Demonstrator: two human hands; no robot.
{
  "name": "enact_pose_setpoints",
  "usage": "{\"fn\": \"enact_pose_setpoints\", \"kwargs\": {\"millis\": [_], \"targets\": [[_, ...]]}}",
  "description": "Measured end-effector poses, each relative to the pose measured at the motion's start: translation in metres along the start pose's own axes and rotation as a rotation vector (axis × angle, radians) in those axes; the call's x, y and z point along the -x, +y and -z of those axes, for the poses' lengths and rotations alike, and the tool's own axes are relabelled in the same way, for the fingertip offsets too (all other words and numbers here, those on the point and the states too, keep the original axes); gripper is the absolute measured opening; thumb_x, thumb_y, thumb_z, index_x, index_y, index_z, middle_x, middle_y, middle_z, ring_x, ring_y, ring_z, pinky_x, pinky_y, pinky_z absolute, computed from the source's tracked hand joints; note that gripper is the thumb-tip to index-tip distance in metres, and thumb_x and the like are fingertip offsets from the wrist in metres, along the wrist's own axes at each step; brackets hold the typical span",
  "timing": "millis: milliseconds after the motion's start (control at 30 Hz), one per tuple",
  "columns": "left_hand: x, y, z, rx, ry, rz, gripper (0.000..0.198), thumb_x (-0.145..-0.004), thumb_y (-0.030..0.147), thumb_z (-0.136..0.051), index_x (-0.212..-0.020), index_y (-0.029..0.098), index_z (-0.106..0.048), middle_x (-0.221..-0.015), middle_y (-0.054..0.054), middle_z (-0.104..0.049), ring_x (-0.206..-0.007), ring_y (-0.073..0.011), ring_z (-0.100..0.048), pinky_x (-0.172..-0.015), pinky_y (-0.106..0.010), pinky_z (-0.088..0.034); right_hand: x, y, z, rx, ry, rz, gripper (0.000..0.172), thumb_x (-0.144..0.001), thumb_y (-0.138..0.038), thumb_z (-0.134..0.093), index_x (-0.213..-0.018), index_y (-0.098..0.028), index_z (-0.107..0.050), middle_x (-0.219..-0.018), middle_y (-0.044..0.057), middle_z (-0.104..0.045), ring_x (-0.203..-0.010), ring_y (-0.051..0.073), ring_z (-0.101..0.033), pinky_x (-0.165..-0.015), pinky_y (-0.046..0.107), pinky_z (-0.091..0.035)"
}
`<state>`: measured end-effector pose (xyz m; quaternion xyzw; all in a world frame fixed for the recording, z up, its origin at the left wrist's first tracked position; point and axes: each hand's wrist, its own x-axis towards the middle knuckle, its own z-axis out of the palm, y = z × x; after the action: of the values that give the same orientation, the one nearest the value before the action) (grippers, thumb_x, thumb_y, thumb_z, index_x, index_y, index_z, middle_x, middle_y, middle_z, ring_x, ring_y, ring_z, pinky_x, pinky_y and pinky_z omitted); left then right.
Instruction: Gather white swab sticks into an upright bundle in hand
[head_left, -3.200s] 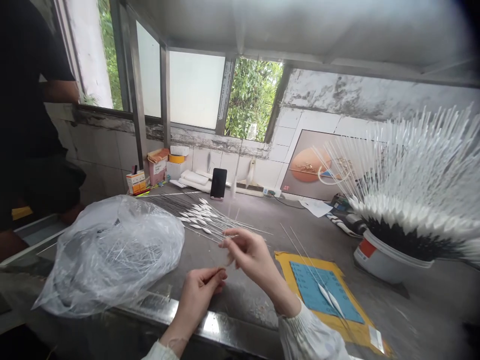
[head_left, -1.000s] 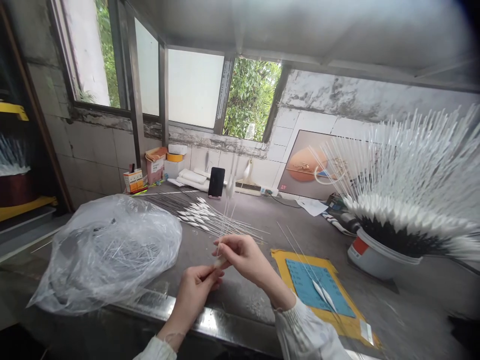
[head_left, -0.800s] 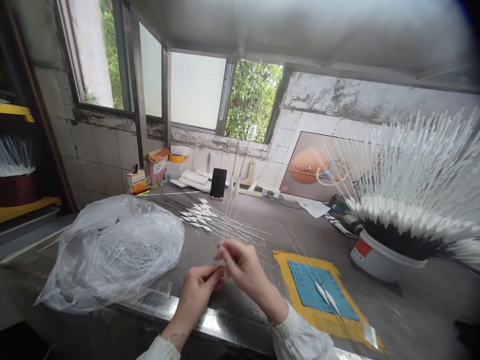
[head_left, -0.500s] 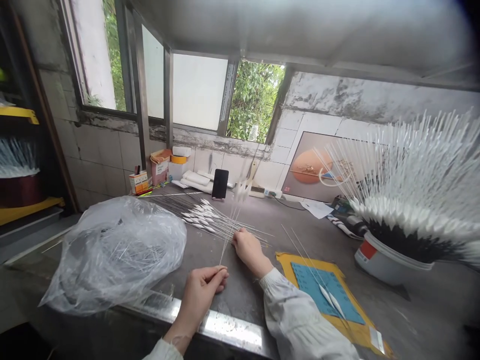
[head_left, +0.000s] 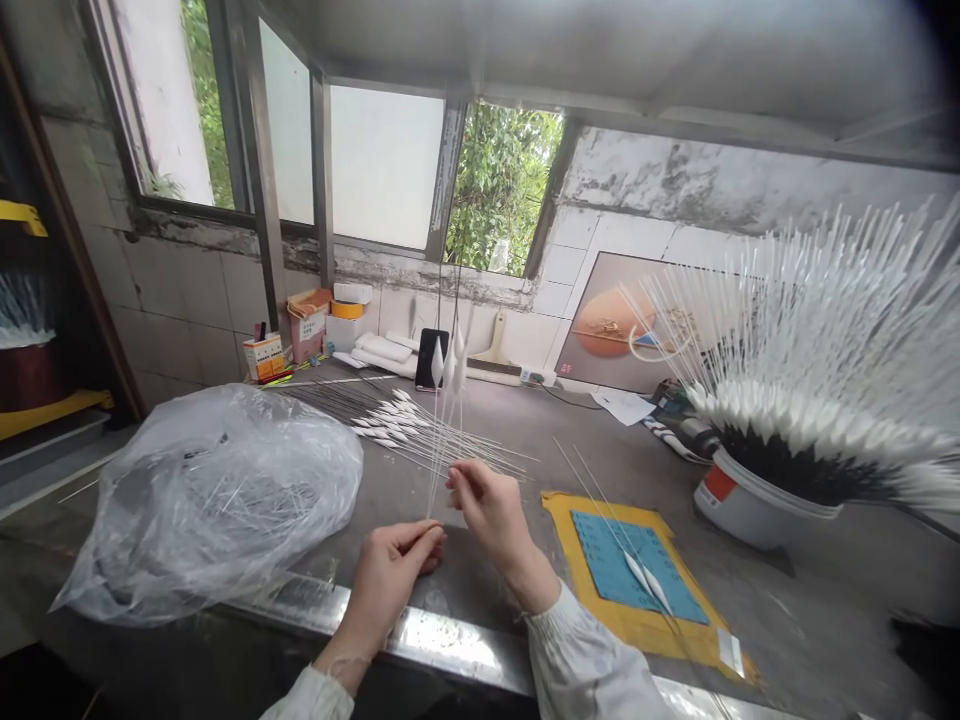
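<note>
Brings right hand (head_left: 493,508) nearer left hand (head_left: 391,562) than half a second ago, pinching upright white-bulbed rods (head_left: 438,363) above the counter (head_left: 630,462) in the left grip, pressing the right together, unclear whether on another.

A workshop, apparently: white-bodied rods (head_left: 391,432) lie heaped on the desk (head_left: 510,415) and fill a tub (head_left: 759,507) at three o'clock.

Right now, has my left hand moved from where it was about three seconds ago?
No, not noticeably: your left hand keeps about the same place relative to the black phone standing beyond it.
</note>
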<state>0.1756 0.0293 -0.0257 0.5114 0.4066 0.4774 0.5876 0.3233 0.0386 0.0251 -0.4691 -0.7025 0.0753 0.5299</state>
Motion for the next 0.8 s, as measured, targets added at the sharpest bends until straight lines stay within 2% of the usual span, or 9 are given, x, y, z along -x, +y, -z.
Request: {"fn": "enact_pose_setpoints", "kwargs": {"millis": [133,200,333,533,800], "targets": [[-0.001,-0.002,0.0,0.061,0.007,0.018,0.045,-0.064,0.047,-0.078,-0.091,0.011,-0.077,-0.083,-0.011,-0.076,-0.076,-0.0231,-0.07,-0.075,-0.034,-0.058,0.004,-0.012,-0.002,-0.184,0.163,-0.002,0.016,-0.095,-0.031,-0.048,-0.093,-0.019,-0.058,-0.069,0.001,-0.065,-0.049,0.012,-0.062,-0.05,0.023,-0.051],[-0.002,-0.002,0.0,0.081,0.001,0.026,0.045,-0.063,0.048,-0.079,-0.09,0.012,-0.077,-0.084,-0.011,-0.076,-0.076,-0.0231,-0.07,-0.076,-0.035,-0.058,0.003,-0.017,-0.002,-0.294,0.202,-0.001,0.013,-0.093,-0.03,-0.053,-0.091,-0.019,-0.06,-0.068,0.0,-0.065,-0.048,0.012,-0.063,-0.047,0.023,-0.051],[-0.002,-0.001,0.0,0.072,-0.004,0.032,0.044,-0.064,0.048,-0.078,-0.09,0.013,-0.077,-0.084,-0.011,-0.076,-0.077,-0.0237,-0.07,-0.076,-0.035,-0.058,0.002,-0.019,-0.004,-0.372,0.197,-0.03,0.011,-0.092,-0.028,-0.055,-0.091,-0.019,-0.061,-0.068,0.0,-0.065,-0.049,0.012,-0.064,-0.047,0.023,-0.051],[0.0,0.0,0.0,0.071,-0.003,0.026,0.043,-0.064,0.048,-0.078,-0.088,0.012,-0.077,-0.083,-0.011,-0.076,-0.077,-0.0231,-0.07,-0.076,-0.034,-0.058,0.002,-0.017,-0.003,-0.356,0.137,-0.032,0.014,-0.092,-0.032,-0.056,-0.089,-0.019,-0.061,-0.068,0.0,-0.065,-0.05,0.013,-0.065,-0.049,0.024,-0.053],[-0.001,-0.002,0.001,0.073,-0.007,0.021,0.044,-0.064,0.048,-0.078,-0.089,0.012,-0.077,-0.083,-0.011,-0.076,-0.076,-0.0235,-0.07,-0.076,-0.035,-0.058,0.002,-0.017,-0.003,-0.37,0.142,-0.049,0.014,-0.092,-0.031,-0.056,-0.088,-0.019,-0.061,-0.068,0.0,-0.065,-0.051,0.013,-0.065,-0.049,0.024,-0.053]]}}
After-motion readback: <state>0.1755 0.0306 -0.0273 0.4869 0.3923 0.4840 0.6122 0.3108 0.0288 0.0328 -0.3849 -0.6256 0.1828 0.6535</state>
